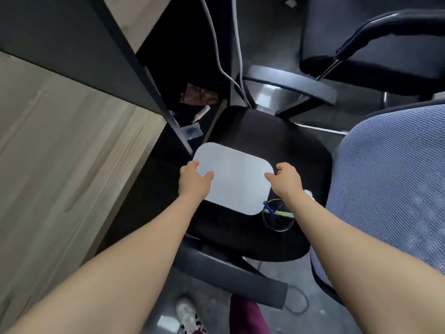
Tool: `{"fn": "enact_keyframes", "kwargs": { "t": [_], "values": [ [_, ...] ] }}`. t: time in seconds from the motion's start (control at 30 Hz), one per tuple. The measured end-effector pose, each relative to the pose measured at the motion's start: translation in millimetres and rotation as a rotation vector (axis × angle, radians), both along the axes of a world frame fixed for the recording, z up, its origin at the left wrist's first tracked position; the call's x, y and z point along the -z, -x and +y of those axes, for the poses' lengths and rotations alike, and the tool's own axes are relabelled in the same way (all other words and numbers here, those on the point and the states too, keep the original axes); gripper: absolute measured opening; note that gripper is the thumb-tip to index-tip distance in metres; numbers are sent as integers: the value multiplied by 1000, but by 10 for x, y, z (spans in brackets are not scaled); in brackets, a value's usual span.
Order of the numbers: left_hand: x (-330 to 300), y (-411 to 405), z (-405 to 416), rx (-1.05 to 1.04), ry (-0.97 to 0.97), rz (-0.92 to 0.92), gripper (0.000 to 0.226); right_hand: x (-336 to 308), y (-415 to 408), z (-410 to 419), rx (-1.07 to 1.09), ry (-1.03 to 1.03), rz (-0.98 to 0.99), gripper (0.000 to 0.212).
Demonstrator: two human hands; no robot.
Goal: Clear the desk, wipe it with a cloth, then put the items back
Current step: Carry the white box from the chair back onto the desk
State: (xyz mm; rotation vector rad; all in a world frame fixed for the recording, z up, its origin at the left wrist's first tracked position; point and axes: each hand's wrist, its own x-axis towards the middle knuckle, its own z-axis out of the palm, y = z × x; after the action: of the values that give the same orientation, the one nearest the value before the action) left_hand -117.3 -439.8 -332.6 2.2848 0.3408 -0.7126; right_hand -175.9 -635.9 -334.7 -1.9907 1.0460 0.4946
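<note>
While it lies on the dark chair seat, both hands grip the white laptop, left hand and right hand at its sides; right of it stands what looks like a pen cup. The table lies left.

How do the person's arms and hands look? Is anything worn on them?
Both forearms are bare up to the frame edge: no sleeves, gloves, watch or rings show. The left hand and right hand are bare too.
</note>
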Motion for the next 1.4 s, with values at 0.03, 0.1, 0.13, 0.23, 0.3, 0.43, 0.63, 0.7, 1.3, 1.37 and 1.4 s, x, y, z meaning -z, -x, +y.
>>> {"fn": "enact_keyframes", "kwargs": {
  "t": [0.03, 0.1, 0.13, 0.23, 0.3, 0.43, 0.63, 0.7, 1.3, 1.37, 1.4],
  "values": [
    [154, -38, 1, -12, -23, 12, 58, 139, -50, -53, 2, 3, 28, 48],
    [442, -116, 15, -34, -83, 35, 61, 377, -136, -127, 36, -7, 95, 39],
    [558, -149, 20, -43, -109, 46, 62, 494, -169, -157, 57, -19, 127, 33],
    [872, -224, 28, -70, -162, 52, 65, 793, -238, -194, 109, -63, 199, 29],
    [1017, -265, 32, -84, -177, 47, 69, 947, -259, -209, 135, -120, 201, 33],
    [1258, -340, 73, -148, -135, 100, 79, 1145, -241, -200, 229, -249, 207, 45],
    [1237, -340, 118, -236, -72, 134, 65, 1211, -212, -192, 341, -331, 164, 53],
    [1117, -336, 110, -256, -67, 127, 63, 1126, -232, -219, 345, -320, 137, 51],
    [-727, 188, -161, -266, 108, 120, 88, -917, 106, -598, 315, -52, -37, 42],
    [-970, 310, -147, -284, 194, 111, 90, -1209, 234, -615, 345, -38, -74, 46],
    [-1094, 366, -118, -297, 249, 98, 86, -1352, 297, -598, 351, -41, -88, 50]
  ]
}}
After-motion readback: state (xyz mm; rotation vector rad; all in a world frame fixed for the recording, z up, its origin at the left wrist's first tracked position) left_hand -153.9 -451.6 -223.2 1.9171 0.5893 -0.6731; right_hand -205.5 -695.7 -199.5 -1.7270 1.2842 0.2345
